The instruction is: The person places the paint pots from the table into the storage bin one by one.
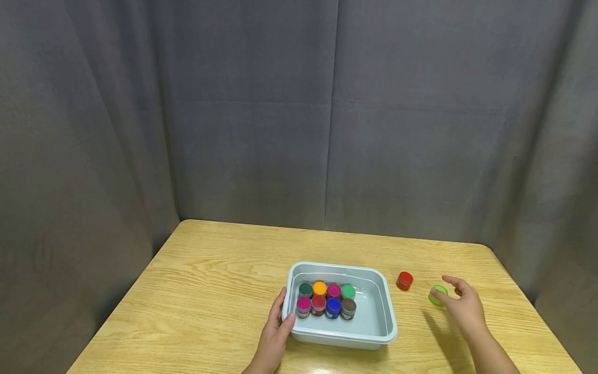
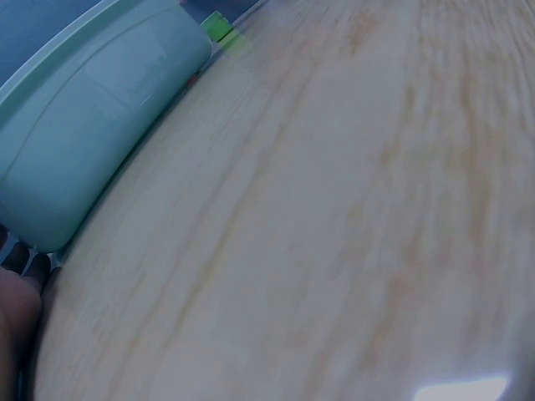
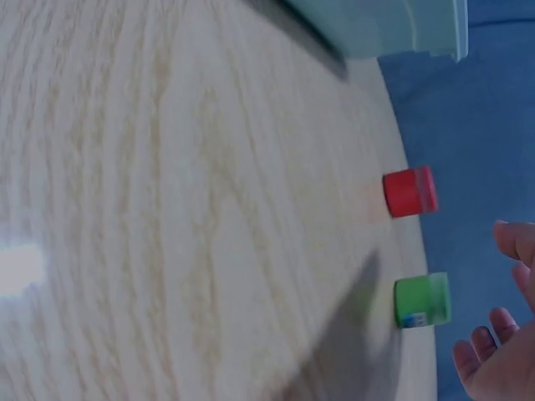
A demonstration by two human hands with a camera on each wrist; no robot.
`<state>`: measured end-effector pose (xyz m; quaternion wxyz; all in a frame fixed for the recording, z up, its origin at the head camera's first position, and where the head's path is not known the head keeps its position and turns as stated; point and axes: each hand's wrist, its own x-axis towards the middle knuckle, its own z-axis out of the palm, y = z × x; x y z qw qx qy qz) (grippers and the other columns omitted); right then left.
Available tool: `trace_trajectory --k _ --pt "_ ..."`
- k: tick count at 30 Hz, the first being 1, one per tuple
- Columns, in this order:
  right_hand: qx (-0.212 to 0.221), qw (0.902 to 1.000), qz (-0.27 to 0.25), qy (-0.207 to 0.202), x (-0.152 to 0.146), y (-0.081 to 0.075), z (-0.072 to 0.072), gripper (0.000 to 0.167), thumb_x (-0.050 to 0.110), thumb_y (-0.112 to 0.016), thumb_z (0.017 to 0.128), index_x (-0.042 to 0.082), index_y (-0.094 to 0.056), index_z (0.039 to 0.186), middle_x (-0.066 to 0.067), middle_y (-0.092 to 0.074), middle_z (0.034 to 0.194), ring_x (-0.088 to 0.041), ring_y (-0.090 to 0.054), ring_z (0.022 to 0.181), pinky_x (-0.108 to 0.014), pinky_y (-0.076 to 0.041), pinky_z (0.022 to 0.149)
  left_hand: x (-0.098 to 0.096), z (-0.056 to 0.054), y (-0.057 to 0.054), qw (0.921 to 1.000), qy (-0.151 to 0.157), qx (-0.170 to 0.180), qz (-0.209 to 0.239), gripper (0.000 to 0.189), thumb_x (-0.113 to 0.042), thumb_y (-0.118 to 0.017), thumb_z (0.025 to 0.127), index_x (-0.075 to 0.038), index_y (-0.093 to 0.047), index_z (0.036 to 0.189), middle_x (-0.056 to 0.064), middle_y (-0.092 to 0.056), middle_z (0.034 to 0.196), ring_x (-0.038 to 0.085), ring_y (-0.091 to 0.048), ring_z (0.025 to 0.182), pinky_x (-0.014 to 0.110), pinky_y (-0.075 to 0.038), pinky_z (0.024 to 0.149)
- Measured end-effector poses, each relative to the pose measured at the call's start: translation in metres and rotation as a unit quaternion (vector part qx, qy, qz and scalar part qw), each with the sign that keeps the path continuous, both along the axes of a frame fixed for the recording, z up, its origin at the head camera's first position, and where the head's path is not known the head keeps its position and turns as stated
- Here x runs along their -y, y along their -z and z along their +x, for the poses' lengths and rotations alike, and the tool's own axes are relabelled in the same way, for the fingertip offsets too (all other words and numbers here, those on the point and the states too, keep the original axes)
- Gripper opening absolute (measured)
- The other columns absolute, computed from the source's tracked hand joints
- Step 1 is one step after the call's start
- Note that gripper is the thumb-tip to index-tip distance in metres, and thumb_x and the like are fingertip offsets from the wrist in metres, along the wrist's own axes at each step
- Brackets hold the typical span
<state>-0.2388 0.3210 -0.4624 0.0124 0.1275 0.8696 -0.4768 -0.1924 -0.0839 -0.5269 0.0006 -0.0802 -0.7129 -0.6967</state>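
A pale blue plastic tub stands on the table, and several small paint jars with coloured lids are grouped in two rows in its left part. My left hand holds the tub's left front corner, thumb at the rim and fingers along the outer wall. Over on the right, my right hand hovers at a light green paint jar, thumb and fingers parted. In the right wrist view, a gap shows between the fingers and the green jar. A red paint jar stands between tub and green jar.
The wooden table reaches out on both sides of the tub. Behind its far edge and along both sides hang grey curtains.
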Motion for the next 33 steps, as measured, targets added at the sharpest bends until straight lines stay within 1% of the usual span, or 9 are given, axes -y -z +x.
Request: trace_trajectory --k 5,14,20,22,25,27,28,29,33 --pt "0.007 0.9997 -0.023 0.007 -0.003 0.009 -0.003 0.077 0.040 -0.060 0.096 0.000 -0.024 0.152 -0.028 -0.013 0.161 -0.050 -0.012 0.145 -0.065 -0.025 0.114 0.000 0.000 -0.001 1.0000 0.003 -0.004 0.004 0.062 -0.026 -0.044 0.105 -0.012 -0.016 0.157 0.018 -0.011 0.164 0.039 -0.011 0.151 0.046 -0.015 0.118" --pt "0.017 0.9991 -0.040 0.002 -0.005 0.019 -0.009 0.081 0.033 -0.061 0.097 -0.001 -0.015 0.153 -0.032 -0.008 0.158 -0.054 -0.011 0.144 -0.066 -0.024 0.115 0.000 -0.001 -0.001 1.0000 -0.005 0.000 -0.001 0.061 -0.027 -0.045 0.104 -0.013 -0.017 0.157 0.016 -0.013 0.164 0.038 -0.013 0.151 0.044 -0.016 0.118" --pt "0.026 0.9979 -0.058 0.005 -0.010 0.028 -0.012 0.086 0.034 -0.061 0.097 -0.002 -0.009 0.154 -0.032 -0.008 0.159 -0.055 -0.011 0.144 -0.065 -0.024 0.116 0.000 0.000 0.000 1.0000 -0.007 0.002 -0.003 0.061 -0.027 -0.045 0.104 -0.014 -0.018 0.157 0.015 -0.014 0.164 0.037 -0.014 0.151 0.030 -0.021 0.118" --pt "0.025 0.9978 -0.061 0.006 -0.011 0.030 -0.012 0.086 0.034 -0.060 0.097 -0.002 -0.008 0.154 -0.032 -0.010 0.158 -0.054 -0.012 0.144 -0.064 -0.024 0.116 0.000 0.000 -0.001 1.0000 -0.005 0.002 -0.003 0.061 -0.027 -0.045 0.104 -0.014 -0.018 0.157 0.015 -0.014 0.164 0.037 -0.014 0.151 0.032 -0.022 0.118" --pt "0.024 0.9978 -0.061 0.008 -0.011 0.033 -0.013 0.085 0.034 -0.059 0.098 -0.003 -0.008 0.154 -0.032 -0.013 0.157 -0.052 -0.015 0.143 -0.062 -0.027 0.116 0.000 0.000 -0.001 1.0000 -0.003 0.003 0.000 0.061 -0.027 -0.045 0.104 -0.014 -0.017 0.157 0.016 -0.013 0.164 0.038 -0.014 0.151 0.044 -0.020 0.119" --pt "0.026 0.9981 -0.056 0.007 -0.011 0.033 -0.013 0.084 0.034 -0.058 0.098 -0.004 -0.008 0.154 -0.032 -0.016 0.156 -0.051 -0.019 0.141 -0.062 -0.029 0.115 0.000 -0.001 0.000 1.0000 -0.002 0.003 0.001 0.062 -0.027 -0.045 0.104 -0.014 -0.017 0.157 0.015 -0.013 0.165 0.038 -0.014 0.151 0.047 -0.018 0.119" --pt "0.027 0.9981 -0.054 0.008 -0.011 0.033 -0.013 0.084 0.035 -0.058 0.098 -0.004 -0.008 0.154 -0.032 -0.017 0.155 -0.050 -0.021 0.140 -0.061 -0.030 0.114 0.000 -0.001 0.000 1.0000 -0.003 0.004 0.000 0.062 -0.027 -0.045 0.104 -0.015 -0.017 0.157 0.015 -0.013 0.165 0.038 -0.014 0.151 0.046 -0.019 0.119" --pt "0.029 0.9981 -0.053 0.008 -0.011 0.033 -0.013 0.084 0.035 -0.058 0.098 -0.005 -0.009 0.153 -0.033 -0.018 0.155 -0.050 -0.023 0.139 -0.061 -0.030 0.114 0.000 -0.001 0.000 1.0000 -0.004 0.004 0.000 0.062 -0.027 -0.046 0.104 -0.015 -0.017 0.157 0.015 -0.013 0.165 0.038 -0.014 0.151 0.040 -0.021 0.120" --pt "0.034 0.9982 -0.047 0.015 -0.011 0.033 -0.015 0.083 0.037 -0.057 0.098 -0.007 -0.012 0.152 -0.034 -0.020 0.154 -0.048 -0.027 0.136 -0.060 -0.031 0.114 0.000 -0.001 0.001 1.0000 -0.005 0.005 0.002 0.062 -0.028 -0.046 0.104 -0.016 -0.018 0.157 0.014 -0.014 0.165 0.036 -0.015 0.151 0.015 -0.024 0.112"
